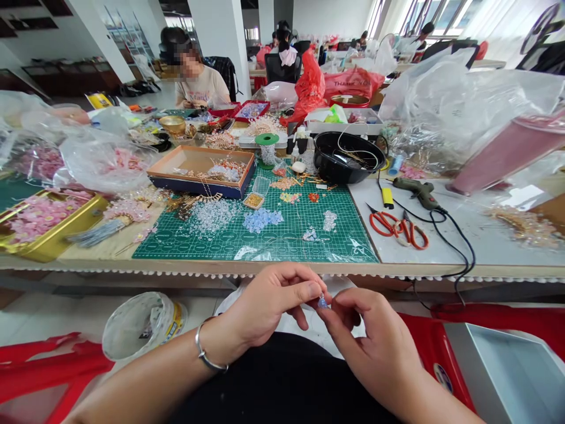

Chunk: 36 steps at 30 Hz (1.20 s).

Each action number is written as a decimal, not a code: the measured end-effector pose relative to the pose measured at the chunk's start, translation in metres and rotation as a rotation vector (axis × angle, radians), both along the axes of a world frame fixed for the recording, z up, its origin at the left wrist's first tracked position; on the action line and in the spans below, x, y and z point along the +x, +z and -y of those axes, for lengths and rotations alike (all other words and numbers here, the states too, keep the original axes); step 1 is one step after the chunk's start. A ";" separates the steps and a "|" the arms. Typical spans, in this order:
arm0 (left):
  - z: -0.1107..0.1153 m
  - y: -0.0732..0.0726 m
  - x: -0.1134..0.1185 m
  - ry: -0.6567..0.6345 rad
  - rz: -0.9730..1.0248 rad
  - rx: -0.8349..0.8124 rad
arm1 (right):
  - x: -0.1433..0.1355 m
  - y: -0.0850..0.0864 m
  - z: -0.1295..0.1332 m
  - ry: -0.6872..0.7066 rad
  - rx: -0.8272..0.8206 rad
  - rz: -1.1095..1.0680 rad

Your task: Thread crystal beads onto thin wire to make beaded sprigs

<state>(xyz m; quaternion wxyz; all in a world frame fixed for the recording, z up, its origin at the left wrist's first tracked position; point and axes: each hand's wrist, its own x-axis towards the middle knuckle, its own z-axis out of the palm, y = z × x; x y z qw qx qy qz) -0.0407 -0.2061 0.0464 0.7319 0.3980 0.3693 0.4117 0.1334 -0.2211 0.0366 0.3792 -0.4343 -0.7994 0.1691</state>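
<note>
A small blue beaded piece point(322, 302) is pinched between my two hands, just in front of the table edge. My left hand point(282, 297), with a silver bangle at the wrist, holds it from the left with thumb and fingers. From the right, my right hand point(368, 324) grips it between thumb and forefinger. Beyond them on the green cutting mat point(212, 250) lie blue beads point(262, 220), clear beads point(212, 217), a white bead pile point(329, 221) and a small box of gold beads point(253, 201).
Red-handled pliers point(415, 234), a glue gun point(417, 191) and its cord lie at the right. A black bowl point(348, 158) and an open box point(200, 168) stand behind. Below left is a white bucket point(139, 327). A person point(200, 82) sits across.
</note>
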 end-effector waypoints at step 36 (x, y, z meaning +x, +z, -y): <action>0.007 0.000 -0.002 -0.193 0.023 -0.209 | 0.020 0.041 -0.035 0.236 0.586 0.427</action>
